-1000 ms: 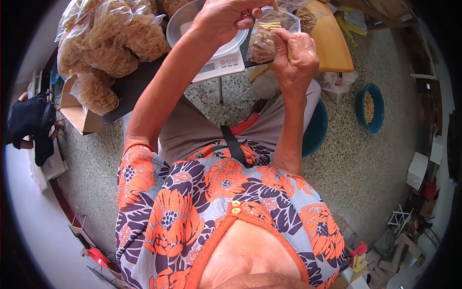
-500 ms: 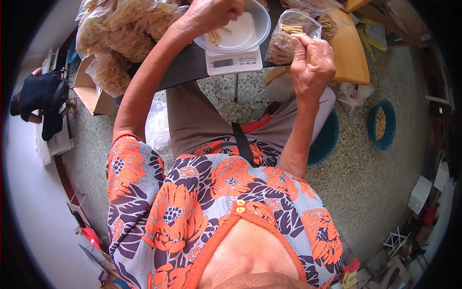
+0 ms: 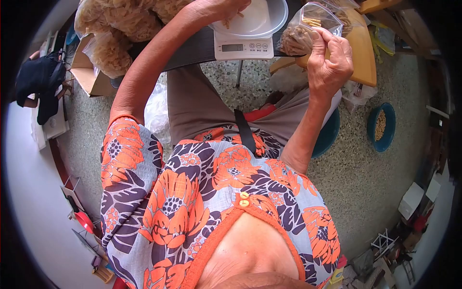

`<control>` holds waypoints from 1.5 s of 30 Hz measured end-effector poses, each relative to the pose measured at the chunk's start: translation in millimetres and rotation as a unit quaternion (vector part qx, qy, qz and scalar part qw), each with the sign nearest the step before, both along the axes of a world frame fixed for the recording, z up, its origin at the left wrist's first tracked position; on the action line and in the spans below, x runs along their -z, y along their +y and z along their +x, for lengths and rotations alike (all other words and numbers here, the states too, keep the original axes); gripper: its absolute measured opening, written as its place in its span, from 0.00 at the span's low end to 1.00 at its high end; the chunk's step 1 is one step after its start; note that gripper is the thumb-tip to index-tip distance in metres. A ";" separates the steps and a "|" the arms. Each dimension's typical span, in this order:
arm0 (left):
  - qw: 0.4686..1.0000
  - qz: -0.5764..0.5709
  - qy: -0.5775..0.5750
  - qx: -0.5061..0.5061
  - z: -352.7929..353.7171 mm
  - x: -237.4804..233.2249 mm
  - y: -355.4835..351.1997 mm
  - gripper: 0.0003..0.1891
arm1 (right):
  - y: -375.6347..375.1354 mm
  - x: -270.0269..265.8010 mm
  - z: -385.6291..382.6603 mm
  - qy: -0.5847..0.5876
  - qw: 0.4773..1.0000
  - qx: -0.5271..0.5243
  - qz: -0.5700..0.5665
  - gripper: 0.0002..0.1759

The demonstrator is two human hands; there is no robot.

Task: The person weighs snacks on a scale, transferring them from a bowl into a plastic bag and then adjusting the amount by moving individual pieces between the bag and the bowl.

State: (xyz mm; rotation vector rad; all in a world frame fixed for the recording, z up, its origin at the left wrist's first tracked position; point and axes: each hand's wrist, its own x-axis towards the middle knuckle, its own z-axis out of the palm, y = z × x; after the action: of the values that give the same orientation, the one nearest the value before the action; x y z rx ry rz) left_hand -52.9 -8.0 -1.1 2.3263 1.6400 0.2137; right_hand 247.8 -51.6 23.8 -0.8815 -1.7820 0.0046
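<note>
Firmly grips with the right hand [image 3: 331, 60] the rim of a clear bag [image 3: 303, 33] of biscuit sticks, upright just beside the scale [image 3: 243, 47], mouth up so nothing spills; dips the left hand [image 3: 224, 7] into the white bowl [image 3: 264, 21] atop the scale, fingers curled over loose sticks [image 3: 231, 20], pinched or not impossible to tell; has filled bags [image 3: 113, 29] heaped at the left, within reach.

The right hand [image 3: 331, 60] grips a clear bag [image 3: 299, 36] (sticks inside), left hand [image 3: 225, 8] over the bowl [image 3: 269, 21].
</note>
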 end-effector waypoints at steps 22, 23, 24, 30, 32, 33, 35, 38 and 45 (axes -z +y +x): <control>0.635 -0.200 -0.739 -0.110 79.8 -63.9 -30.9 0.07 | 4.1 2.2 -5.8 0.012 1.000 0.010 -0.016 0.07; 0.635 -0.200 -0.738 -0.106 83.8 -61.8 -28.9 0.07 | 2.9 2.7 -6.7 0.014 1.000 0.008 -0.017 0.07; 0.698 -0.124 -0.702 -0.075 89.4 -60.0 -25.8 0.08 | 2.8 3.0 -6.7 0.014 1.000 0.009 -0.016 0.07; 0.893 0.145 -0.421 -0.070 88.6 -91.7 -25.2 0.06 | 3.2 6.6 -5.2 0.017 1.000 0.002 -0.012 0.07; 0.942 0.176 -0.283 -0.041 64.9 -97.6 -24.0 0.07 | 3.5 7.1 -5.1 0.015 1.000 0.010 0.002 0.06; 0.963 0.184 -0.196 -0.035 53.7 -98.9 -25.8 0.07 | 3.5 7.4 -5.6 0.018 1.000 0.004 -0.001 0.06; 0.970 0.206 -0.128 -0.018 34.7 -90.3 -32.7 0.07 | 3.2 7.5 -6.3 0.025 1.000 0.002 0.000 0.06; 0.995 0.092 0.046 -0.009 12.4 -62.6 -29.0 0.10 | 2.7 6.6 -5.8 0.027 1.000 -0.003 -0.007 0.06; 0.984 0.020 0.173 0.033 3.5 -30.8 -15.3 0.19 | 2.2 4.5 -3.9 0.012 1.000 0.007 -0.016 0.06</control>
State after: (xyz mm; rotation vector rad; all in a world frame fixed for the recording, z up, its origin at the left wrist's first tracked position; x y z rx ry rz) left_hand -49.4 -23.3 29.7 2.5565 1.7158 -0.1836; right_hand 243.8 -49.4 19.2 -0.9146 -1.7569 0.0352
